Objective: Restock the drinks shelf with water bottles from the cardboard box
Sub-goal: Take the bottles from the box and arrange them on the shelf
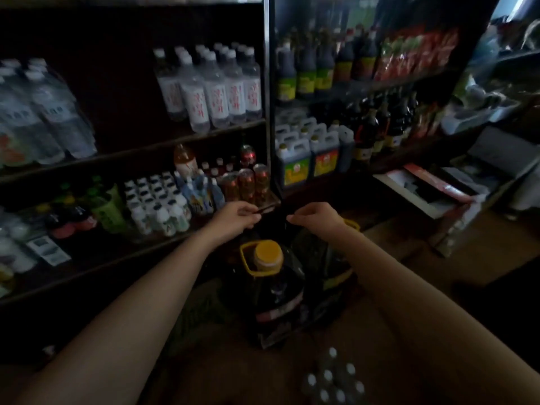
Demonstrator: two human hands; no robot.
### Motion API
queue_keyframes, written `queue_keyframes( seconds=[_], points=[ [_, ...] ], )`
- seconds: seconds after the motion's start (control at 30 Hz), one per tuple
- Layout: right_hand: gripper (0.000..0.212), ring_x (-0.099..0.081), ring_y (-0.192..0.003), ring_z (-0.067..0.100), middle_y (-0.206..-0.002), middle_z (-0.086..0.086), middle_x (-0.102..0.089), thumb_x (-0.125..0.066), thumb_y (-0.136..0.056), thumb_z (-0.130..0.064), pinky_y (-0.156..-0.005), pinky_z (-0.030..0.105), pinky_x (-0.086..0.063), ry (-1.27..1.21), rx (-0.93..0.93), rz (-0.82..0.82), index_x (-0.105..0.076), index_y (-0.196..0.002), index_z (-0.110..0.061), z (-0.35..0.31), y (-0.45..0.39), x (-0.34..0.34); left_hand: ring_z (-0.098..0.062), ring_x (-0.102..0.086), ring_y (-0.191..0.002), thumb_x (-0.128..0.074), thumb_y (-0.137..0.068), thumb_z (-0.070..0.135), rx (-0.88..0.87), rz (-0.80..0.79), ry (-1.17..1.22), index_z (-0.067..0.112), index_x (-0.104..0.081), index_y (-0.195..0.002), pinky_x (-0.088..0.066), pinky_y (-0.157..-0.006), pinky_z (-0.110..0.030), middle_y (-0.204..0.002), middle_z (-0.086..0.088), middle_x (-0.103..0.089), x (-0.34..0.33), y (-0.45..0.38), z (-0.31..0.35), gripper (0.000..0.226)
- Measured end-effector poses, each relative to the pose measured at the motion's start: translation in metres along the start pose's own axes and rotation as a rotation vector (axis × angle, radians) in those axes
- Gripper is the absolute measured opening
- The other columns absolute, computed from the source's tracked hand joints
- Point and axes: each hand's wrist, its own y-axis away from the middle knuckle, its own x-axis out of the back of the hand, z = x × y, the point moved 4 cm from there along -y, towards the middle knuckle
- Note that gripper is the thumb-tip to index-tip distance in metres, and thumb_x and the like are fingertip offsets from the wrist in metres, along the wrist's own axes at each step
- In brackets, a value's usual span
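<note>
On the dark wooden drinks shelf [163,146], clear plastic water bottles with white caps and red-lettered labels [214,86] stand in a tight group on the upper board, with bare board to their left. Below and in front of that shelf, the person's left hand [235,219] pinches a thin dark strip [264,210] between curled fingers and thumb. Right of it, at the same height, the right hand [314,216] is curled with fingertips pinched together; whether it grips anything cannot be told in the dim light. Beneath both hands, on the floor before the shelf, stands a large dark oil jug with a yellow cap and handle [267,283]. Lower right, a cluster of white-capped clear bottles [333,381] sits at the frame's bottom, probably in the cardboard box, whose walls are too dark to make out. Filled bottles will likely be moderately heavy, smooth and slightly yielding; gripping around the body or neck seems safest.
</note>
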Motion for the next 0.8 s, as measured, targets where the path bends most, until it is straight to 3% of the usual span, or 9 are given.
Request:
queue_keyframes(
  seconds=[0.17,0.3,0.5,0.63,0.73,0.8],
  points=[
    [0.035,-0.062,-0.093,0.02,-0.092,0.003,-0.066,-0.076,-0.078,-0.038,-0.074,0.028,-0.046,-0.012,-0.111,-0.067,-0.07,-0.096,-0.009,0.097,0.044,0.008,-0.015,-0.063,-0.083,-0.059,-0.092,0.014,0.094,-0.06,0.031,0.01,-0.061,-0.112,-0.048,-0.059,-0.013,-0.105,-0.011,-0.064,-0.098,0.033,-0.039,0.021],
    [0.028,-0.061,-0.095,0.019,-0.098,0.003,-0.066,-0.073,-0.081,-0.036,-0.081,0.033,-0.051,-0.016,-0.21,-0.116,-0.069,-0.094,-0.012,0.165,0.071,0.011,-0.016,-0.063,-0.093,-0.059,-0.093,0.02,0.161,-0.122,-0.015,0.01,-0.058,-0.122,-0.046,-0.065,-0.017,-0.11,-0.007,-0.065,-0.159,0.052,-0.066,0.031],
    [0.029,-0.06,-0.095,0.018,-0.099,0.004,-0.063,-0.071,-0.085,-0.03,-0.074,0.027,-0.047,-0.058,-0.33,-0.112,-0.066,-0.102,-0.007,0.263,0.082,-0.001,-0.008,-0.061,-0.088,-0.061,-0.092,0.022,0.204,-0.201,-0.071,0.012,-0.058,-0.123,-0.044,-0.063,-0.015,-0.113,0.0,-0.062,-0.239,0.045,-0.124,0.033],
    [0.019,-0.06,-0.097,0.02,-0.098,0.007,-0.063,-0.064,-0.089,-0.018,-0.082,0.031,-0.049,-0.058,-0.395,-0.07,-0.067,-0.1,-0.003,0.341,0.08,-0.029,-0.006,-0.06,-0.084,-0.062,-0.091,0.023,0.241,-0.287,-0.13,0.012,-0.058,-0.122,-0.044,-0.065,-0.016,-0.1,0.001,-0.064,-0.292,0.022,-0.185,0.033],
    [0.008,-0.06,-0.094,0.021,-0.098,0.008,-0.063,-0.062,-0.089,-0.013,-0.083,0.032,-0.051,-0.08,-0.474,-0.048,-0.064,-0.092,-0.006,0.409,0.069,-0.057,-0.008,-0.06,-0.089,-0.063,-0.09,0.025,0.256,-0.343,-0.151,0.014,-0.059,-0.122,-0.048,-0.076,-0.021,-0.099,0.004,-0.062,-0.333,-0.004,-0.246,0.034],
    [0.012,-0.061,-0.097,0.024,-0.103,0.013,-0.064,-0.061,-0.089,-0.013,-0.088,0.037,-0.053,-0.09,-0.485,-0.017,-0.065,-0.097,-0.004,0.458,0.055,-0.076,-0.013,-0.06,-0.097,-0.064,-0.089,0.025,0.265,-0.354,-0.153,0.015,-0.059,-0.123,-0.048,-0.085,-0.027,-0.104,0.001,-0.062,-0.361,-0.025,-0.288,0.036]
  ],
)
